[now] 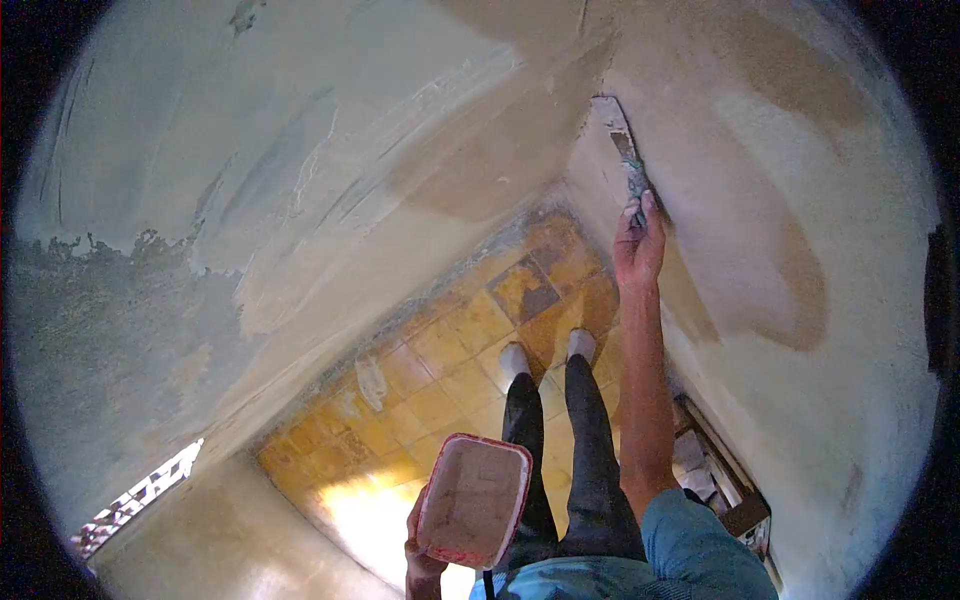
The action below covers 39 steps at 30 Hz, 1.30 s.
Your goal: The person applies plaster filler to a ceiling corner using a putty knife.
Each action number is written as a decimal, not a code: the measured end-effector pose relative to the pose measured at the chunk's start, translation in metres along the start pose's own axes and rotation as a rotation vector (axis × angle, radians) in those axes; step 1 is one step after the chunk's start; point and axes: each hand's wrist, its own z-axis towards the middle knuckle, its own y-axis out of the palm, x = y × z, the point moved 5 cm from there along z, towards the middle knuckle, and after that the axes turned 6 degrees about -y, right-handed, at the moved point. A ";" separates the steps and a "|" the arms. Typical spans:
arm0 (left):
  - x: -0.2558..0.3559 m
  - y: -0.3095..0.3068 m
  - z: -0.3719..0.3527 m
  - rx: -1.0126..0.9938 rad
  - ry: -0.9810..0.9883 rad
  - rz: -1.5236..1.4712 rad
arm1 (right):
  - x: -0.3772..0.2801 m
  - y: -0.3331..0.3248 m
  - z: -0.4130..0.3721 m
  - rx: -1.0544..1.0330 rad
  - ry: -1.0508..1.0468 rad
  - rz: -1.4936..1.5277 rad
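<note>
My right hand [640, 240] is closed round the handle of a putty knife [622, 140], arm stretched out ahead. The knife's wide, smeared blade points up towards the corner where two walls meet, its edge right at the right-hand wall [740, 190]. Low in the view, my left hand [422, 540] grips the side of a red-rimmed tub [475, 500]. Pale brownish paste covers the inside of the tub. Part of the left hand is hidden behind it.
Yellow tiles [430, 365] cover the floor under my feet. The left wall [400, 150] has damp brown patches and a rough grey area [120, 320]. A wooden frame-like object [735, 490] stands low at the right. Bright light falls on the floor.
</note>
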 end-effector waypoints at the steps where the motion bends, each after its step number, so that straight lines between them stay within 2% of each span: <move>1: 0.001 0.002 0.001 -0.002 -0.012 0.008 | -0.001 0.001 -0.002 0.039 -0.033 -0.007; 5: 0.020 0.029 0.003 0.145 -0.145 0.186 | -0.012 0.018 -0.021 0.134 -0.157 -0.089; 7: 0.022 0.031 0.003 0.192 -0.190 0.171 | -0.015 0.026 -0.028 0.155 -0.185 -0.132; 10: 0.020 0.028 0.004 0.152 -0.188 0.035 | -0.019 0.027 -0.031 0.176 -0.181 -0.162; 13: 0.026 0.033 0.005 0.176 -0.203 0.124 | -0.029 0.018 -0.039 0.143 -0.173 -0.200; 19: 0.028 0.050 0.013 0.104 -0.198 0.008 | -0.043 0.018 -0.042 0.083 -0.132 -0.261; 30: 0.026 0.053 0.011 0.102 -0.207 0.079 | -0.038 0.046 -0.047 0.188 -0.201 -0.249; 36: 0.024 0.054 0.013 0.014 -0.144 0.068 | -0.063 0.049 -0.067 0.183 -0.212 -0.406; 39: 0.025 0.057 0.010 0.112 -0.190 0.154 | -0.053 0.059 -0.052 0.144 -0.200 -0.437</move>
